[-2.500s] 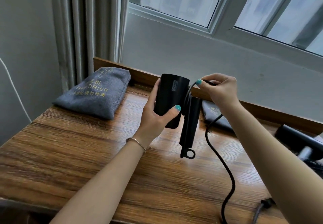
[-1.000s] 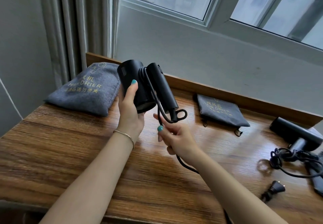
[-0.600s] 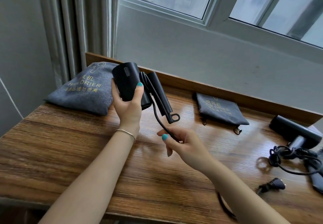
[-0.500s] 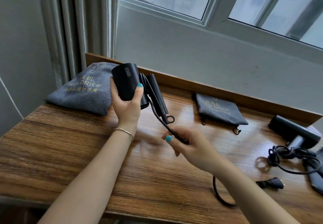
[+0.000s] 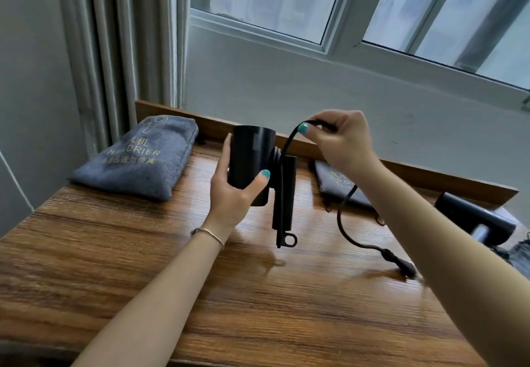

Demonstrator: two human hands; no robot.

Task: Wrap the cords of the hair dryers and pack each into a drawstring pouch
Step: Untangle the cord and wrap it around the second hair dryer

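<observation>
A: Nearest, we see the wooden table (image 5: pixel 258 303). Above it the left hand (image 5: pixel 233 191) grips the black hair dryer (image 5: pixel 252 163) upright; the right hand (image 5: pixel 339 140) pinches its cord (image 5: pixel 341 211), coils already round the folded handle (image 5: pixel 284 194).

B: Farther back we note a filled grey pouch (image 5: pixel 140 157) by the curtain (image 5: pixel 126 45) and window (image 5: pixel 355 2). A flat pouch (image 5: pixel 334 180) sits half hidden behind the right arm — the second dryer (image 5: pixel 473 217) is cut off.

The right forearm (image 5: pixel 430 223) covers most of the flat pouch (image 5: pixel 329 177); a second dryer (image 5: pixel 473 217), perhaps with tangled cord, runs off the right edge.
</observation>
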